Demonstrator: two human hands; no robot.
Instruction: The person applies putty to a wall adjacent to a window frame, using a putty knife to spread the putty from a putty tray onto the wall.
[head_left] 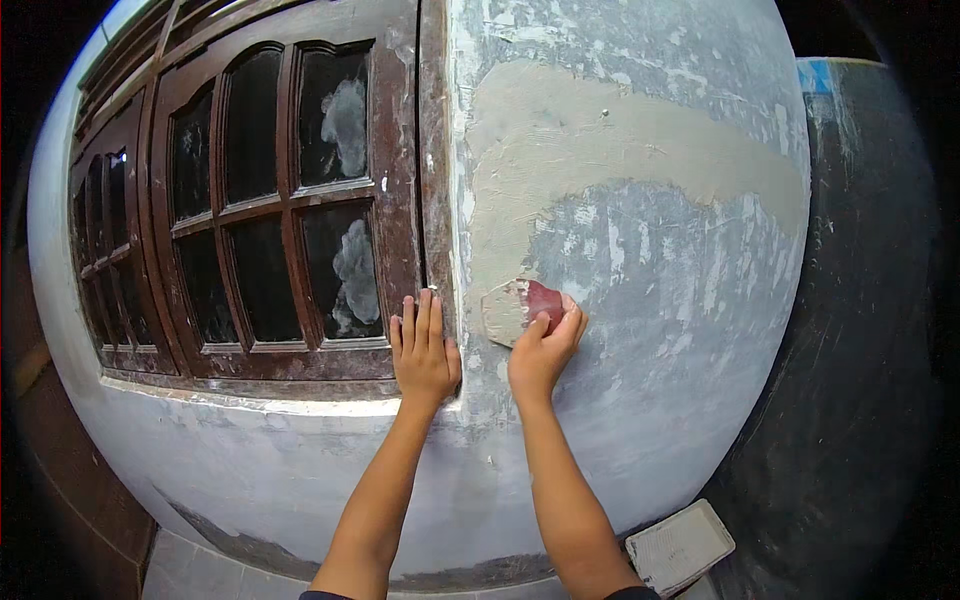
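Left hand (427, 355) flat, fingers extended, laid at lower right corner of wooden window frame (395, 200). Right hand (545, 350) gripping red section of flat, angular scraper (522, 308) between thumb and fingers; pale putty coats scraper's left half. Scraper against wall (670, 350), at lower end of putty patch (580, 115): beige, ridged, arching up and right. Wall grey-white, blotchy, rough. Frame dark brown, worn; panes arched on top, right ones smeared white. Lower right: rectangular tray (719, 522), pale paste in it. Beyond: dark, streaked wall (850, 300).
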